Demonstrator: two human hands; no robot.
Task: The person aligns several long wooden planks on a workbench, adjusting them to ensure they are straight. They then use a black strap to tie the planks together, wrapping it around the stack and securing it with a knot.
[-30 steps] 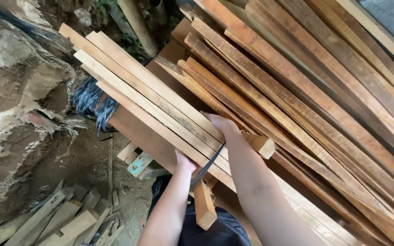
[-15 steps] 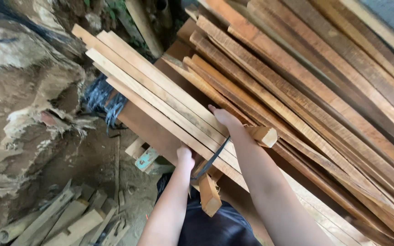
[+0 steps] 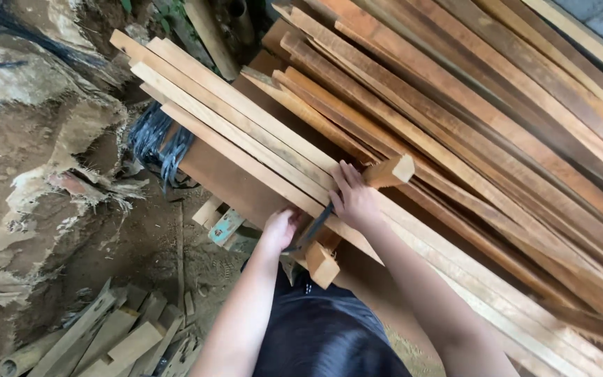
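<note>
Right hand [image 3: 354,199]: fingers flat, together, pressing the pale long wooden slats [image 3: 246,132]. Left hand [image 3: 278,229]: fingers curled under the slats' near edge, grip partly hidden. Slats run diagonally, away up-left. Scrap wood offcuts [image 3: 106,335] on dirt floor, lower left.

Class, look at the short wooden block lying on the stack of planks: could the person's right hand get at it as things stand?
Probably yes. The right hand lies on the pale planks with its fingertips right beside the short wooden block, and nothing lies between them. The left hand is lower, at the planks' edge, out of the way.
</note>
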